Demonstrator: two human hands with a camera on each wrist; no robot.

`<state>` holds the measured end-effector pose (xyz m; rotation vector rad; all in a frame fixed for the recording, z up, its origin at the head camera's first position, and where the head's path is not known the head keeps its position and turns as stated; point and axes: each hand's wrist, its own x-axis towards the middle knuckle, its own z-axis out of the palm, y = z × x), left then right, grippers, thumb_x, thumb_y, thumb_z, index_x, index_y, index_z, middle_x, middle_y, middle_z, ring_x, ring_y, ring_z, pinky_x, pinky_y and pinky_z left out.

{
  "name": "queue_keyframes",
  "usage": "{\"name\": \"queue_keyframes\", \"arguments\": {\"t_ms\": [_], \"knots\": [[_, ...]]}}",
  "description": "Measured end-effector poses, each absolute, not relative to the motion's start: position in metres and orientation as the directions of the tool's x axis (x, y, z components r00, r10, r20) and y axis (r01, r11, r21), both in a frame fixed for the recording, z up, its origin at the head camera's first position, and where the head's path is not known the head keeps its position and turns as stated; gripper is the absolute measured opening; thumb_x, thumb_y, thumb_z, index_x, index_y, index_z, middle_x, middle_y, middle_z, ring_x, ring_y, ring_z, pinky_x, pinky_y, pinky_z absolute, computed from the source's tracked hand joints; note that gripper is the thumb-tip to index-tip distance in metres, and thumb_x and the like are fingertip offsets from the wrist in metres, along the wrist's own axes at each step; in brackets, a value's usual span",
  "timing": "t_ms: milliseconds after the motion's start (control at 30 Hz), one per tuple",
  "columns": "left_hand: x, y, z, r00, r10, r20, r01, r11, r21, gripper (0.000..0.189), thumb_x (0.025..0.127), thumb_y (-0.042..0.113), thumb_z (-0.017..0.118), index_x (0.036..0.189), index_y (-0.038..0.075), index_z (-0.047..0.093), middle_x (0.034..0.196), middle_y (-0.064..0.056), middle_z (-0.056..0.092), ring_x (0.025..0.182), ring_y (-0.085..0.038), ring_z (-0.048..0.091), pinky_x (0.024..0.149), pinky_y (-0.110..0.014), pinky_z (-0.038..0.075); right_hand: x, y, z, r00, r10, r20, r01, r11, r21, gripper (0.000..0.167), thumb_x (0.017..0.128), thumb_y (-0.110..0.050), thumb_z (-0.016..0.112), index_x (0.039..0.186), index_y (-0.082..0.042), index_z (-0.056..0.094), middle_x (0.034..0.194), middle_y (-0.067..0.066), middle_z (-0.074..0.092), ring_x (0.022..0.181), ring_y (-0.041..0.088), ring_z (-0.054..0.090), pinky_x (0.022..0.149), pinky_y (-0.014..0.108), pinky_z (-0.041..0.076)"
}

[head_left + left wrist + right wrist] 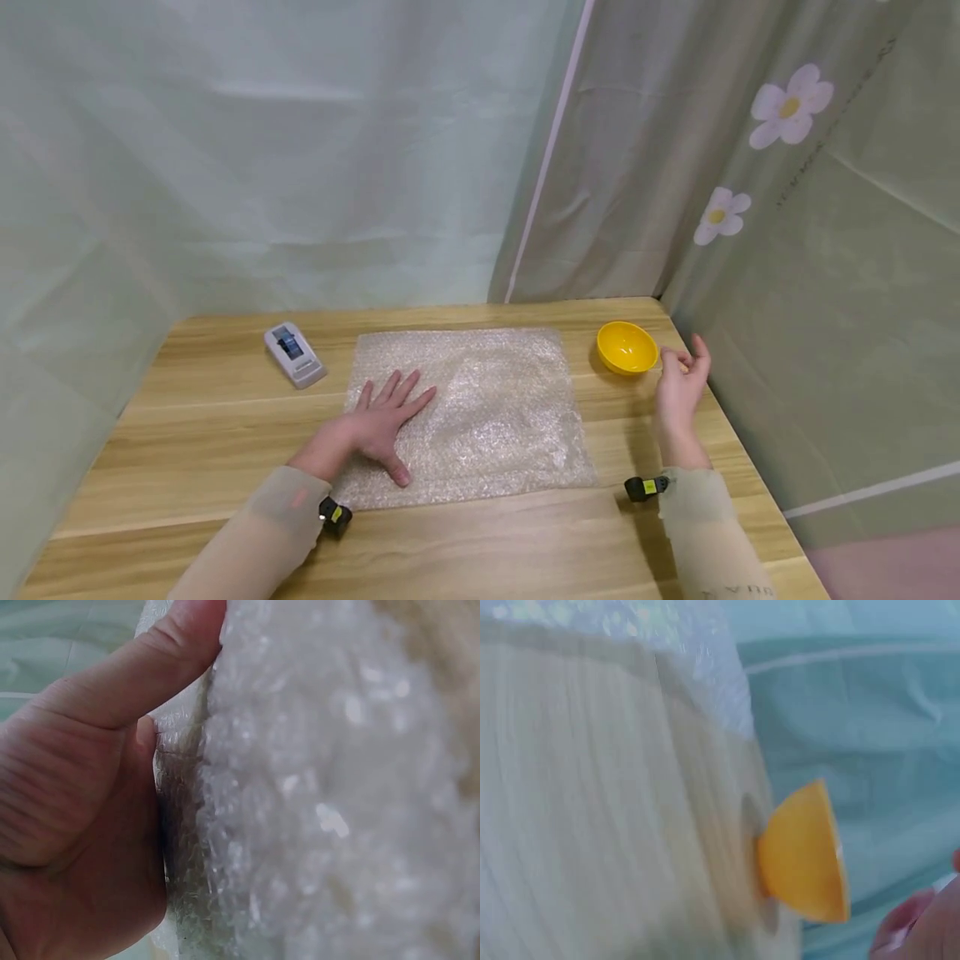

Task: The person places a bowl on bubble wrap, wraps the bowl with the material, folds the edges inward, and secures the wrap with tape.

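Note:
A sheet of clear bubble wrap [495, 408] lies flat on the wooden table, its surface slightly wrinkled. My left hand [390, 425] rests on its left part with the fingers spread. In the left wrist view, the thumb of that left hand [82, 772] lies against the bubble wrap [322, 795], which blurs close to the camera. Right of the sheet stands an upright yellow bowl [627, 348]. My right hand [682, 387] is raised just beside its right rim, fingers loosely bent. The right wrist view shows a gap between the bowl [802, 855] and the fingers [922, 922].
A light grey device with a dark window [294, 354] lies at the table's back left. Pale green curtains [337, 167] hang behind the table, with a flowered one [847, 275] along the right edge. A small black camera is worn at each wrist.

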<state>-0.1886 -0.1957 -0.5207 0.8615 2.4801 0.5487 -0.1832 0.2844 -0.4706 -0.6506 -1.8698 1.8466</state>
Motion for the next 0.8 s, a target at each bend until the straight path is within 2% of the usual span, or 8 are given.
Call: {"name": "queue_keyframes", "arguments": {"t_ms": [100, 167, 267, 367, 467, 567, 667, 800], "knots": [[-0.188, -0.194, -0.514, -0.696, 0.649, -0.307, 0.466, 0.733, 0.495, 0.15, 0.057, 0.065, 0.097, 0.174, 0.022, 0.013, 0.177, -0.019, -0.016, 0.159, -0.05, -0.02, 0.116, -0.076, -0.021, -0.186, 0.294, -0.479, -0.762, 0.628, -0.161, 0.138, -0.085, -0.987, 0.083, 0.108, -0.028, 0.058, 0.172, -0.032, 0.005, 0.166, 0.006, 0.025, 0.141, 0.023, 0.038, 0.114, 0.031, 0.037], [-0.188, -0.192, -0.512, -0.696, 0.642, -0.321, 0.469, 0.746, 0.473, 0.149, 0.059, 0.064, 0.097, 0.174, 0.021, 0.013, 0.177, -0.02, -0.015, 0.159, -0.049, -0.019, 0.117, -0.075, -0.019, -0.188, 0.299, -0.487, -0.772, 0.59, -0.237, 0.219, -0.104, -0.97, 0.089, 0.109, -0.028, 0.057, 0.172, -0.032, -0.005, 0.171, 0.01, 0.015, 0.143, 0.024, 0.039, 0.117, 0.034, 0.039], [-0.187, -0.19, -0.51, -0.7, 0.637, -0.324, 0.471, 0.753, 0.46, 0.148, 0.06, 0.062, 0.098, 0.174, 0.019, 0.014, 0.177, -0.02, -0.014, 0.159, -0.049, -0.017, 0.118, -0.076, -0.017, -0.191, 0.301, -0.496, -0.807, 0.504, -0.307, 0.31, -0.081, -0.947, 0.088, 0.111, -0.029, 0.053, 0.172, -0.025, -0.011, 0.17, 0.017, 0.017, 0.119, 0.017, 0.057, 0.101, 0.025, 0.049], [-0.186, -0.191, -0.508, -0.699, 0.638, -0.323, 0.47, 0.75, 0.466, 0.148, 0.06, 0.063, 0.097, 0.173, 0.018, 0.014, 0.177, -0.021, -0.014, 0.159, -0.05, -0.017, 0.117, -0.077, -0.017, -0.194, 0.301, -0.502, -0.842, 0.421, -0.337, 0.368, -0.008, -0.93, 0.084, 0.113, -0.032, 0.046, 0.171, -0.016, -0.012, 0.169, 0.022, 0.024, 0.094, 0.01, 0.061, 0.084, 0.018, 0.052], [-0.185, -0.193, -0.508, -0.695, 0.645, -0.316, 0.468, 0.741, 0.482, 0.149, 0.059, 0.065, 0.097, 0.173, 0.019, 0.015, 0.177, -0.021, -0.013, 0.159, -0.051, -0.017, 0.116, -0.077, -0.018, -0.197, 0.3, -0.502, -0.863, 0.372, -0.342, 0.397, 0.08, -0.914, 0.077, 0.115, -0.035, 0.041, 0.172, -0.01, -0.004, 0.164, 0.024, 0.034, 0.093, 0.009, 0.061, 0.084, 0.019, 0.051], [-0.186, -0.195, -0.512, -0.696, 0.649, -0.308, 0.471, 0.735, 0.488, 0.149, 0.058, 0.067, 0.096, 0.174, 0.02, 0.014, 0.177, -0.02, -0.014, 0.159, -0.05, -0.018, 0.116, -0.077, -0.019, -0.199, 0.3, -0.5, -0.876, 0.339, -0.342, 0.413, 0.162, -0.896, 0.069, 0.115, -0.038, 0.037, 0.169, -0.002, 0.016, 0.144, 0.022, 0.054, 0.097, 0.012, 0.06, 0.088, 0.024, 0.05], [-0.188, -0.195, -0.514, -0.698, 0.645, -0.31, 0.466, 0.738, 0.488, 0.149, 0.059, 0.066, 0.097, 0.174, 0.02, 0.013, 0.177, -0.019, -0.015, 0.159, -0.05, -0.02, 0.116, -0.076, -0.02, -0.2, 0.3, -0.498, -0.883, 0.316, -0.348, 0.422, 0.205, -0.883, 0.061, 0.115, -0.038, 0.036, 0.16, 0.003, 0.033, 0.125, 0.015, 0.063, 0.098, 0.014, 0.06, 0.089, 0.028, 0.048], [-0.186, -0.193, -0.511, -0.703, 0.633, -0.325, 0.464, 0.754, 0.465, 0.15, 0.059, 0.065, 0.097, 0.174, 0.02, 0.013, 0.177, -0.018, -0.017, 0.159, -0.048, -0.02, 0.118, -0.075, -0.018, -0.201, 0.299, -0.498, -0.886, 0.304, -0.351, 0.425, 0.228, -0.876, 0.053, 0.114, -0.033, 0.036, 0.151, 0.004, 0.04, 0.117, 0.011, 0.07, 0.095, 0.014, 0.06, 0.089, 0.029, 0.045]]}}
